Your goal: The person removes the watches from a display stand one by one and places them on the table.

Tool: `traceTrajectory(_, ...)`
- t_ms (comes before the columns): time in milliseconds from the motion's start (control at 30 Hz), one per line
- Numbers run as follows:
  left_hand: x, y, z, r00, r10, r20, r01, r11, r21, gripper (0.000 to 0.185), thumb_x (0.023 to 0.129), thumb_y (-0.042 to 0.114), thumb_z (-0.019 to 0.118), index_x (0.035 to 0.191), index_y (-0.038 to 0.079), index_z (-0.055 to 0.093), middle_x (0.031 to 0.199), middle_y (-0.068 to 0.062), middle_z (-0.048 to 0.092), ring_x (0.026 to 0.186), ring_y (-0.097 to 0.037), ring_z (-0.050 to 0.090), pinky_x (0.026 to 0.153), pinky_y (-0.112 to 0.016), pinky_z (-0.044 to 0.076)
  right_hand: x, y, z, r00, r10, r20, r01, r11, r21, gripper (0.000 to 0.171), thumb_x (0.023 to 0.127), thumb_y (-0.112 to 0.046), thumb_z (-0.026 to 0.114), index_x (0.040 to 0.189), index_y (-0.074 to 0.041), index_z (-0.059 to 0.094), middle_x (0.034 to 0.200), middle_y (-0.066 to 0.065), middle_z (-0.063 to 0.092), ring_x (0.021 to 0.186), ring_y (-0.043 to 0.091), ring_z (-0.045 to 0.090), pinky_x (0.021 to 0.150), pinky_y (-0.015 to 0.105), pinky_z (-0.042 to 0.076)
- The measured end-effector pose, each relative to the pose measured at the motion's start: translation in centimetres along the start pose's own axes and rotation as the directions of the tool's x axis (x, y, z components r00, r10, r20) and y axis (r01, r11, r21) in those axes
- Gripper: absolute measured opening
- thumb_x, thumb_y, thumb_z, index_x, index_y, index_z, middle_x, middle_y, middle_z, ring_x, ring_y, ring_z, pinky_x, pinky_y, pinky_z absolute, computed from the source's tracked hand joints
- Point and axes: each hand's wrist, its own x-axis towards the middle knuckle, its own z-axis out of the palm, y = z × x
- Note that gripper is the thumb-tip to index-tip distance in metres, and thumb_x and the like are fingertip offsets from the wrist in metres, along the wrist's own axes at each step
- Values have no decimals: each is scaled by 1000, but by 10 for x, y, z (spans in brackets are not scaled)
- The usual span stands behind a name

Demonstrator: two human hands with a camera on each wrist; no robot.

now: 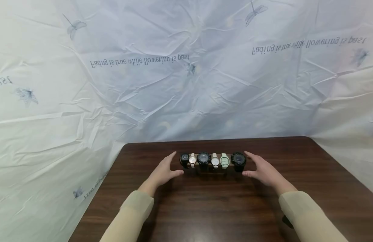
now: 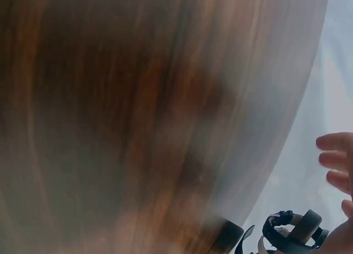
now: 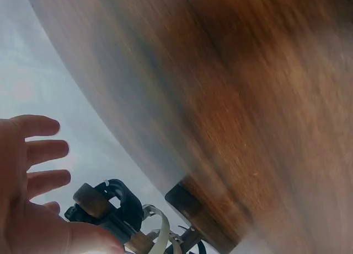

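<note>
Both hands are held open and empty, fingers spread: the left hand (image 1: 163, 171) just off the left end of the watch stand (image 1: 212, 164), the right hand (image 1: 262, 171) just off its right end, equally near. On the brown table (image 1: 204, 208), near its far edge, the stand's long axis is laid left to right. 6 watches are counted on it: 3 black watches (image 1: 203, 159), 2 pale, 1 mint-green watch (image 1: 224, 160).

You have six watches (image 1: 212, 160) on one wooden bar (image 3: 201, 215), three black, two white-strapped, one mint green, one table (image 1: 204, 205).
</note>
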Motion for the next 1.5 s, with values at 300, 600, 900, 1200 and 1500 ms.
traceTrajectory(300,15,13,7,1000,17,12,-16,994,-104,84,73,48,63,138,32,13,137,-3,29,124,-22,28,90,-47,31,6,-4,-2,1000,12,-19,-12,1000,3,84,74,-40,65,139,-13,19,125,22,35,109,37,40,77,51,37)
traceTrajectory(600,17,15,14,998,47,37,-44,996,-78,78,72,52,60,135,42,14,138,3,26,123,-20,28,91,-44,32,11,-9,1,999,20,-36,-20,1000,-10,82,74,-41,65,138,-13,23,120,24,35,103,36,43,73,49,38)
traceTrajectory(900,11,11,11,998,55,-3,-55,997,-62,67,75,51,58,133,36,28,133,0,32,120,-23,31,86,-46,34,15,-18,6,999,37,-40,-37,999,-11,77,72,-45,64,135,-19,28,111,19,38,92,30,49,68,44,40)
traceTrajectory(1200,10,1,7,998,57,1,-57,998,0,63,72,57,56,128,37,36,111,6,41,94,-16,38,72,-36,36,18,-25,10,1000,5,-24,-6,1000,-12,79,69,-46,66,134,-19,31,111,18,39,85,24,50,66,42,40)
traceTrajectory(1500,11,1,7,999,50,20,-51,999,8,67,70,60,55,129,37,35,117,2,37,103,-19,36,72,-37,37,20,-25,8,1000,15,27,-14,1000,-14,83,68,-42,69,136,-22,27,113,17,36,74,18,48,61,35,39)
